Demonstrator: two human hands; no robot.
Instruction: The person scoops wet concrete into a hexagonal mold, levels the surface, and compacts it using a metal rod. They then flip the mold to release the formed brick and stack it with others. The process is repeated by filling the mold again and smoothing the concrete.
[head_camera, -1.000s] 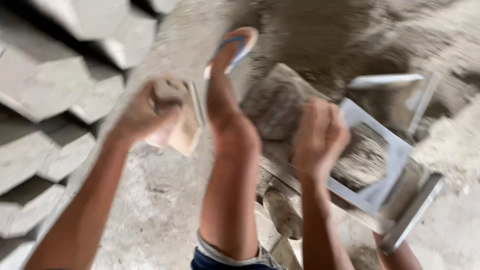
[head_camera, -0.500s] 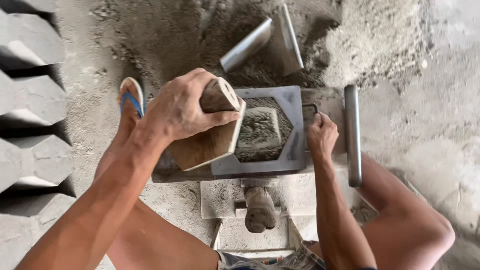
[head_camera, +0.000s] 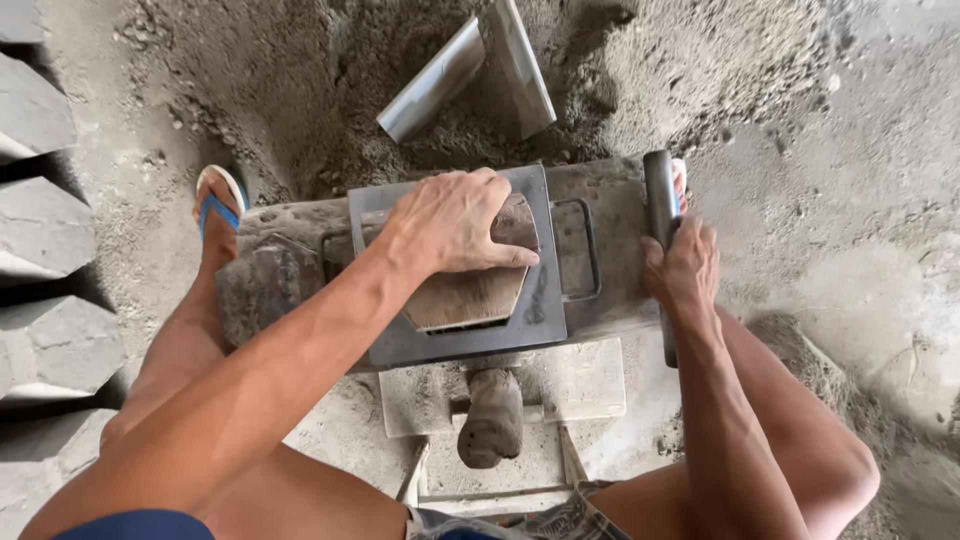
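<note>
The left hand now presses the wooden block flat into the metal mould frame, fingers spread over it, no longer lifting it. The right hand stays wrapped around the lever handle. Beyond, a metal scoop lies in sand.

A worn wooden block sits in a dull grey metal frame beside rough, gritty sand.

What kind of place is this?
Probably a small yard where paving blocks are made by hand: a metal mould, a heap of grey sandy mix, and finished grey blocks laid in rows.
</note>
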